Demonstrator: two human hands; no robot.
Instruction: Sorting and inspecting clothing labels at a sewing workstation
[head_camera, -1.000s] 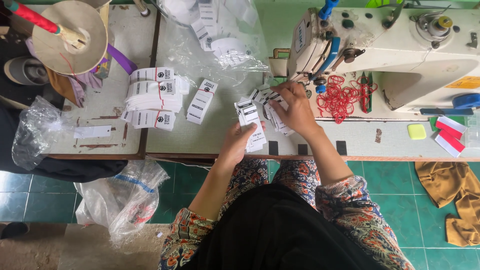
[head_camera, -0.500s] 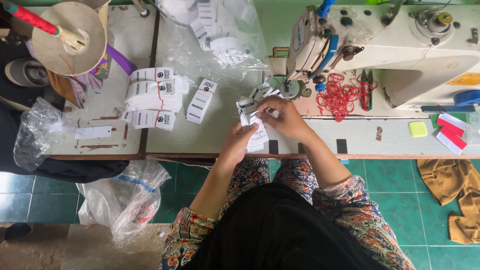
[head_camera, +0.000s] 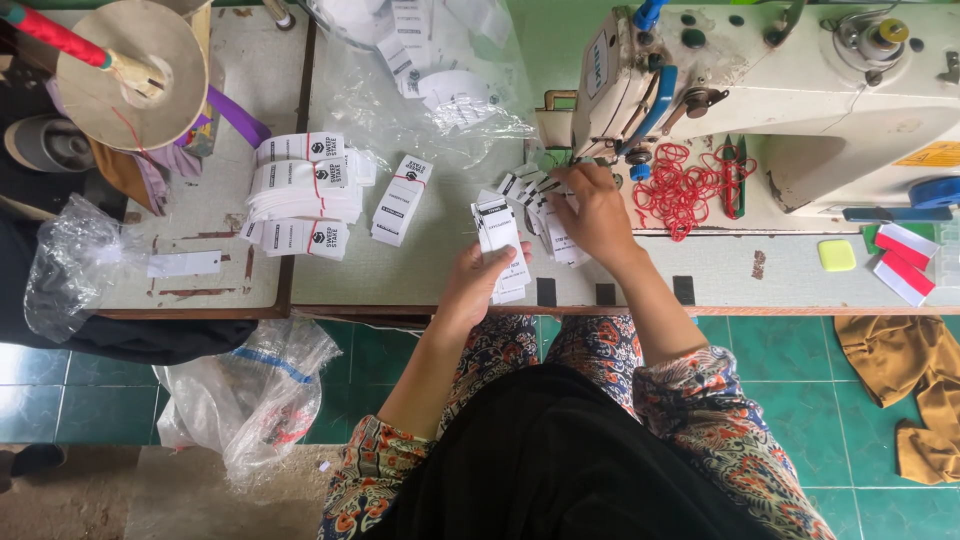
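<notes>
Head view, looking down: a small stack of white rectangular printed fabric labels (head_camera: 497, 232) is held upright-tilted in the left hand (head_camera: 482, 282), whose fingers are curled closed around its lower part, just above the front edge of the pale worktable (head_camera: 420, 275). The right hand (head_camera: 598, 215) is laid palm down, fingers loosely bent, on a fanned spread of loose white labels (head_camera: 540, 195) lying on the table directly before the needle end of the cream-coloured industrial sewing machine (head_camera: 800, 90); whether a single label is pinched beneath it cannot be told. A heap of red elastic bands (head_camera: 685, 190) is seen on the machine bed just right of that hand. To the left, bundles of white labels tied with red bands (head_camera: 300, 195) are stacked near the table seam, with one separate tied bundle (head_camera: 397, 202) beside them. A clear plastic bag of further labels (head_camera: 430, 70) lies at the table's far side. A round tan thread cone stand (head_camera: 130, 60) is seen at upper left, and a crumpled clear plastic bag (head_camera: 250, 395) hangs below the table edge.
</notes>
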